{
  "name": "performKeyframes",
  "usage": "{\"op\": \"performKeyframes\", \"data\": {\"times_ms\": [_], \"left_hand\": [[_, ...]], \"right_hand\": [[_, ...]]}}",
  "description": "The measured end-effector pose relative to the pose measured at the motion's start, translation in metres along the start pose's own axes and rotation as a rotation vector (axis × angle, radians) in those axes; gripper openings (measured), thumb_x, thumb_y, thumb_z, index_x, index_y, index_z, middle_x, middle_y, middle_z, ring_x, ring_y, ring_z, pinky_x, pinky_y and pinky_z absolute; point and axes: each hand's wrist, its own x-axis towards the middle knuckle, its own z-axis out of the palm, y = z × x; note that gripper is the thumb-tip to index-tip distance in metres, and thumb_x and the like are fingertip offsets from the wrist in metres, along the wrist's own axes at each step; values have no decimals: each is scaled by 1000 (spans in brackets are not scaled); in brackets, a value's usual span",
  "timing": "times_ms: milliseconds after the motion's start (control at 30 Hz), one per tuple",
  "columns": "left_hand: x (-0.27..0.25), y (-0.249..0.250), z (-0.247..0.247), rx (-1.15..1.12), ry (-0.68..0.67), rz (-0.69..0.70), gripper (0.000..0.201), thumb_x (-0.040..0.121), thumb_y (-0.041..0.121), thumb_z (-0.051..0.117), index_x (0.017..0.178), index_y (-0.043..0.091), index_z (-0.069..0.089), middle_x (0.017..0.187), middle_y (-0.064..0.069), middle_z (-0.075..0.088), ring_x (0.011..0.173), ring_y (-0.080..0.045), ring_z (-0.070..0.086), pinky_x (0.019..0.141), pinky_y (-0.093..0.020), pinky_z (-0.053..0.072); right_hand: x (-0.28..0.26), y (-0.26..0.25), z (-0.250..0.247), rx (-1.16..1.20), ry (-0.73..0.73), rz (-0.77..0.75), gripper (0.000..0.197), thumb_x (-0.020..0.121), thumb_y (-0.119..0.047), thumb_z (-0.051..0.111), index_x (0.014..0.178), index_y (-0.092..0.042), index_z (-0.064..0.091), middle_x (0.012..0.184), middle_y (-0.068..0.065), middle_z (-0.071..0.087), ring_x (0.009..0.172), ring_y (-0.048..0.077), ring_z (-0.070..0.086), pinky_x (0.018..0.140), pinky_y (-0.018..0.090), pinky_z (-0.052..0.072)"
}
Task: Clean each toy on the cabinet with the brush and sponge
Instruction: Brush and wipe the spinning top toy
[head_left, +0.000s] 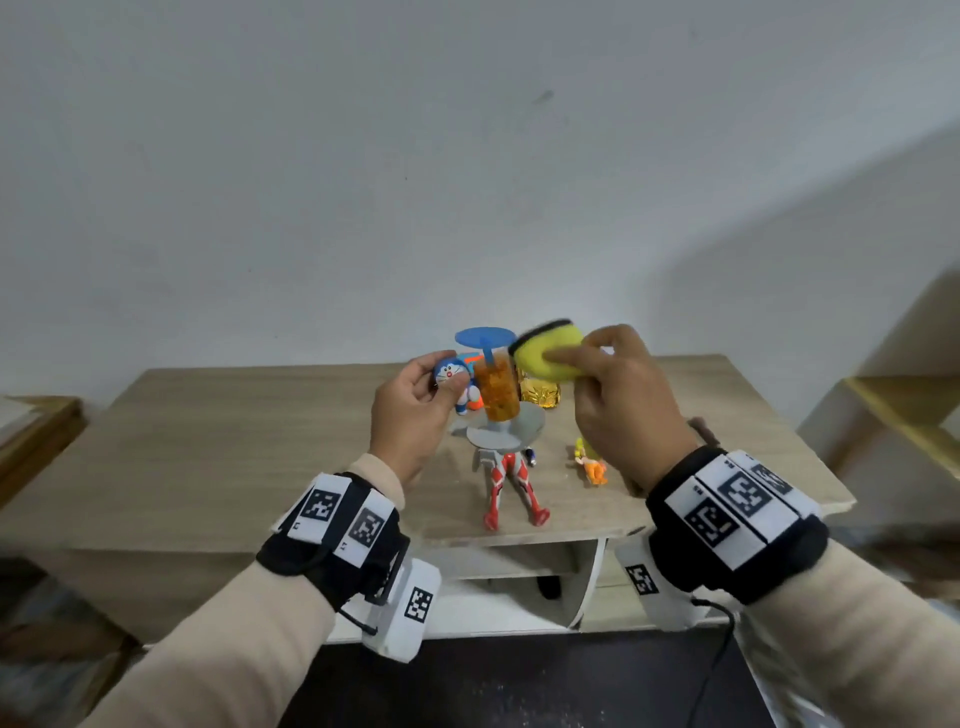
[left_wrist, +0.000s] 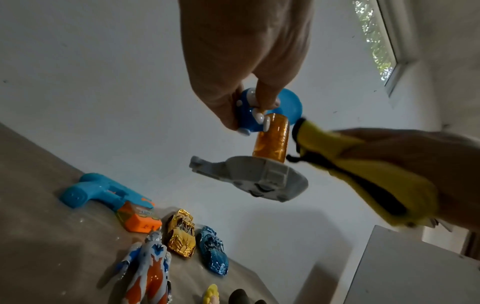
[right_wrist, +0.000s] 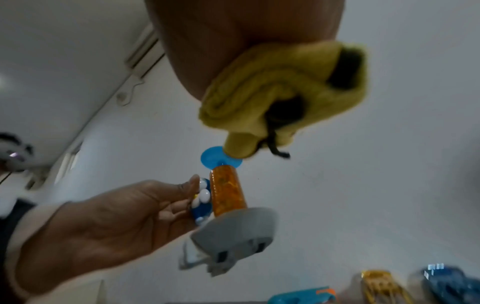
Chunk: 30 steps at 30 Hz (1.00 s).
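My left hand (head_left: 439, 382) grips a toy by its small blue cat figure (head_left: 451, 375) and holds it up above the cabinet (head_left: 260, 441). The toy has an orange clear cylinder (head_left: 498, 395), a blue disc (head_left: 483, 338) on top and a grey base (head_left: 506, 431). My right hand (head_left: 563, 358) pinches a folded yellow sponge (head_left: 535, 345) with a dark scouring side. In the right wrist view the sponge (right_wrist: 259, 88) meets the edge of the blue disc (right_wrist: 213, 158). No brush shows in any view.
On the cabinet lie a red-and-silver hero figure (head_left: 511, 483), a small yellow-orange figure (head_left: 589, 460), a gold car (left_wrist: 182, 232), a blue car (left_wrist: 214, 251) and a blue-orange water gun (left_wrist: 109, 195). A wooden shelf (head_left: 909, 410) stands to the right. The wall is close behind.
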Motion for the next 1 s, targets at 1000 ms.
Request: {"op": "performKeyframes", "data": {"times_ms": [1000], "left_hand": [[-12, -5, -5, 299, -298, 514, 52, 68, -14, 74, 100, 26, 64, 103, 30, 65, 103, -2, 64, 97, -20, 47]], "right_hand": [[42, 27, -9, 62, -508, -135, 42, 87, 4, 51, 114, -25, 65, 117, 2, 53, 97, 8, 47, 79, -4, 26]]}}
